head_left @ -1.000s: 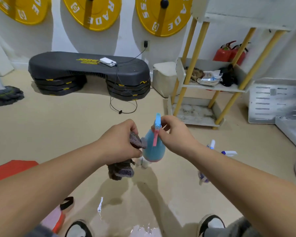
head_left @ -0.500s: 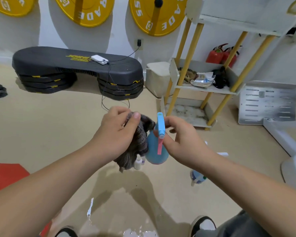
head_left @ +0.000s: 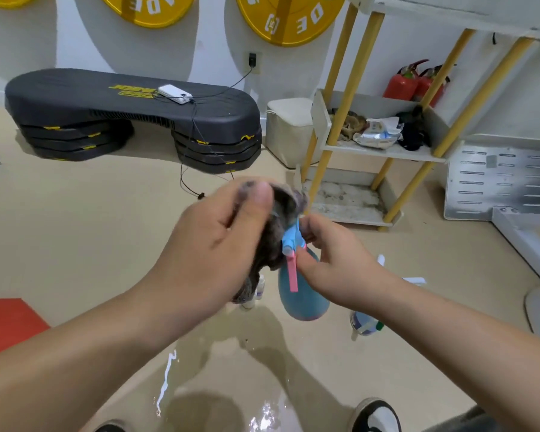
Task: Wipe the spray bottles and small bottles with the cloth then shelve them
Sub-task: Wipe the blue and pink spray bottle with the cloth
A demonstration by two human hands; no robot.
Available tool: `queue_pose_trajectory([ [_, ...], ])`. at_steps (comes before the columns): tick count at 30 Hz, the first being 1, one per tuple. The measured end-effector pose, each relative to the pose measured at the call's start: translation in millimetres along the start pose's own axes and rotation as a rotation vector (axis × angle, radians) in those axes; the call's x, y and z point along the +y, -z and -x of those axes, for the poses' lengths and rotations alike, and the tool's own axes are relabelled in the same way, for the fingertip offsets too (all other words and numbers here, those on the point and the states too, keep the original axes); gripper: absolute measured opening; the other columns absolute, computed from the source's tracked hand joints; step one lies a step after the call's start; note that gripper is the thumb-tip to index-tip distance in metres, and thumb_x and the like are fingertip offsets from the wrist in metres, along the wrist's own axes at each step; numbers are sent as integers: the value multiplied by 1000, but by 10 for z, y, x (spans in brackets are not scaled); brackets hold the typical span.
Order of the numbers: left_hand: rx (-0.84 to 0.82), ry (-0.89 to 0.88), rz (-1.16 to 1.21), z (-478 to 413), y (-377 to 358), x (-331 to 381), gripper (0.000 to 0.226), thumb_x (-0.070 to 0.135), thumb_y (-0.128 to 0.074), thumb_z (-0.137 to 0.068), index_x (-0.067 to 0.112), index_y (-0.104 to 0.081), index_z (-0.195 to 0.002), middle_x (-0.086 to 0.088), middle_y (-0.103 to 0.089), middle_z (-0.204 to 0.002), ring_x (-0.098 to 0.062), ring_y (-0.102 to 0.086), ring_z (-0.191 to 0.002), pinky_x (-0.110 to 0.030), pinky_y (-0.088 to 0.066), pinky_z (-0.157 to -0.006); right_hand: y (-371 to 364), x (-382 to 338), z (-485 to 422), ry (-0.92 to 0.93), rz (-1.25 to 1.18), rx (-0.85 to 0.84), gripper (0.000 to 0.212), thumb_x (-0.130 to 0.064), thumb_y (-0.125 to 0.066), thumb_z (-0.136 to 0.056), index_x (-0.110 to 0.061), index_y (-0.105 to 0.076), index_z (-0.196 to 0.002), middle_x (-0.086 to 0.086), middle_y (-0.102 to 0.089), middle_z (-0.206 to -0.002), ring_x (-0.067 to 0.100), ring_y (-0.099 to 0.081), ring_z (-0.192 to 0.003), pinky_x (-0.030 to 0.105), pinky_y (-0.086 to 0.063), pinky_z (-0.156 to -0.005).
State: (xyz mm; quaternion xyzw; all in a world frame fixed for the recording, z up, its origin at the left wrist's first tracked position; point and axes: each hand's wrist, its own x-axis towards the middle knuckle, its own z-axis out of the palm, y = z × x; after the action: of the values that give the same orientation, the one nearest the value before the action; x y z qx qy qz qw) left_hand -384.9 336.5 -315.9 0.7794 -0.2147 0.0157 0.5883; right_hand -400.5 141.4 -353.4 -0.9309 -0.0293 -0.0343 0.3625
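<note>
A dark grey knitted cloth, gripped by the left hand, is pressed against the nozzle of a blue teardrop-shaped plastic spray bottle, which is pinched at its neck by the right hand.

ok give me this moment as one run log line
phase: wiping | right hand: holds blue spray bottle | left hand: grips cloth against its top | shelving: not yet

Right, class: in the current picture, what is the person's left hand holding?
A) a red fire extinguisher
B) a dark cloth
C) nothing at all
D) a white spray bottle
B: the left hand grips a dark cloth bunched over the top of the blue spray bottle, which the right hand holds near its neck.
</note>
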Motion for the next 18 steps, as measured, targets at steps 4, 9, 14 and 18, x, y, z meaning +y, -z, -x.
queue_pose_trajectory([
  [4, -218, -47, -131, 91, -249, -162, 29, 43, -47, -107, 42, -72, -121, 17, -76, -96, 13, -66, -91, -22, -54, -79, 21, -57, 27, 44, -63, -49, 23, -5, -58, -88, -27, -65, -88, -19, -65, -80, -2, -60, -78, 17, -42, -68],
  [9, -123, 152, 61, -92, -211, -137, 37, 43, -48, -105, 29, -75, -85, 9, -76, -79, 3, -65, -71, -10, -48, -66, 6, -32, 53, 63, -110, -15, 22, -35, -58, -89, -19, -65, -103, 0, -73, -95, 22, -69, -93, 47, -57, -84],
  [14, -219, 309, 139, -130, -180, -154, 42, 45, -45, -107, 26, -78, -90, -7, -78, -87, -12, -68, -78, -25, -51, -75, 15, -75, 94, 109, -10, -53, 28, -45, -52, -86, -22, -64, -95, 1, -70, -88, 26, -67, -84, 51, -56, -76],
  [18, -229, 155, 188, 33, -246, -1, 40, 42, -46, -106, 26, -78, -89, -9, -58, -61, -12, -50, -56, -25, -43, -55, 87, 65, -4, 4, -53, -53, 21, -32, -57, -86, -15, -68, -92, 11, -72, -84, 33, -69, -84, 55, -57, -77],
])
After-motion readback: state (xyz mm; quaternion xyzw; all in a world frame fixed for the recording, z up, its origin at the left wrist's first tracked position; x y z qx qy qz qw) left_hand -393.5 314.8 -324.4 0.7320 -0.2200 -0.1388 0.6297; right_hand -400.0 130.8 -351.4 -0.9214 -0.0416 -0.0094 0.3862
